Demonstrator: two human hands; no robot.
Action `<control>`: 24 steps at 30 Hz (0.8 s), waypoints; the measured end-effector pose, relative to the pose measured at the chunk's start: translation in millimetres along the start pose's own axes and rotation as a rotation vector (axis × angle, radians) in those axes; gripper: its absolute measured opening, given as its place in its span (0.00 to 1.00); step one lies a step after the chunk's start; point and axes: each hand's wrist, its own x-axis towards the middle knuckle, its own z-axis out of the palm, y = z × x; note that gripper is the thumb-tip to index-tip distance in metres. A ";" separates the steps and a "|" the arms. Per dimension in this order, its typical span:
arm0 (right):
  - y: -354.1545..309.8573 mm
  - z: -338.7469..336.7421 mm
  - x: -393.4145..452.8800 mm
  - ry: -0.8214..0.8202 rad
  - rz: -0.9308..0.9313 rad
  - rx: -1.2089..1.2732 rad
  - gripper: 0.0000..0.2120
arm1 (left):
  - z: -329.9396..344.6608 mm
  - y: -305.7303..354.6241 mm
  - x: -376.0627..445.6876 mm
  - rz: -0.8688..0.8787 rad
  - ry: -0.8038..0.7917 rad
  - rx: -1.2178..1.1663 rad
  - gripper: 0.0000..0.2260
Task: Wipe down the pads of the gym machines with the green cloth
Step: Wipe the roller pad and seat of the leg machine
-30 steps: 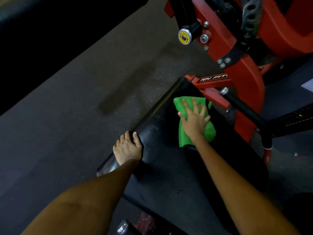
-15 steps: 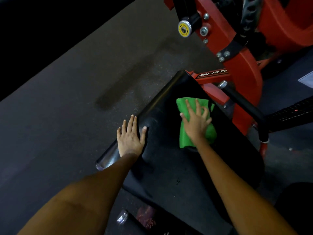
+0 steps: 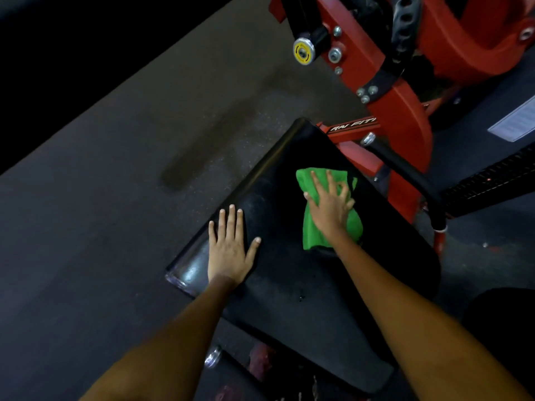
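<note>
A black padded seat (image 3: pixel 283 285) of a red gym machine fills the middle of the head view. The green cloth (image 3: pixel 317 235) lies flat on the pad's upper right part. My right hand (image 3: pixel 328 205) presses down on the cloth with spread fingers. My left hand (image 3: pixel 230 250) rests flat on the pad's left edge, fingers straight and spread, holding nothing. Part of the cloth is hidden under my right palm.
The red machine frame (image 3: pixel 402 117) rises just behind the pad, with a black handle bar (image 3: pixel 405 172) to the right of the cloth. A yellow-capped pin (image 3: pixel 303 51) sticks out at the top. Dark rubber floor (image 3: pixel 115 198) spreads to the left.
My left hand went from gripping the pad's left edge to lying flat on it with straight fingers. My right hand and the cloth stayed in about the same spot on the pad.
</note>
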 end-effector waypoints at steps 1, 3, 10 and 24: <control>-14.2 0.6 -3.1 0.003 -0.032 -0.010 0.26 | 1.3 0.2 -2.5 -0.002 0.003 0.002 0.35; -34.3 9.0 -19.3 0.009 -0.203 -0.052 0.26 | 2.1 -0.1 -0.5 -0.006 0.025 -0.016 0.37; 6.2 27.8 -65.6 0.075 -0.692 -0.180 0.26 | -0.4 -0.4 0.9 0.000 0.042 -0.063 0.41; 7.9 44.3 -105.7 0.149 -0.630 -0.132 0.36 | -1.3 -1.0 -0.8 0.004 0.052 -0.085 0.44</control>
